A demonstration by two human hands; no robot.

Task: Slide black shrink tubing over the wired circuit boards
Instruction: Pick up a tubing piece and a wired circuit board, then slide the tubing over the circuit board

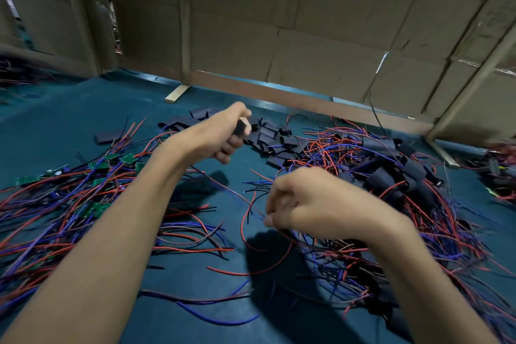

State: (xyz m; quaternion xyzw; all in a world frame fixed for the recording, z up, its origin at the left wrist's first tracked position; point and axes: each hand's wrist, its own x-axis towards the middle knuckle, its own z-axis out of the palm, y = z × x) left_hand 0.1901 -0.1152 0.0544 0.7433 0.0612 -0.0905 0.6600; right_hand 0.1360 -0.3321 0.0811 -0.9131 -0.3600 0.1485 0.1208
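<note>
My left hand (220, 131) is raised over the middle of the table, closed around a piece of black shrink tubing (241, 127) that sticks out past my thumb. Lower and to the right, my right hand (310, 204) pinches thin red and blue wires (252, 205) that trail left from my fingertips. A heap of loose black tubing pieces (275, 138) lies just beyond my left hand. Bare green circuit boards (110, 160) with red and blue leads are spread at the left. Boards sleeved in black tubing (396, 173) are piled at the right.
The table is covered in dark teal cloth (69, 120). Cardboard walls (307, 22) close off the back and right, with a wooden strut (177, 93) at their foot. Loose wires (201, 248) lie tangled between my forearms and along both sides.
</note>
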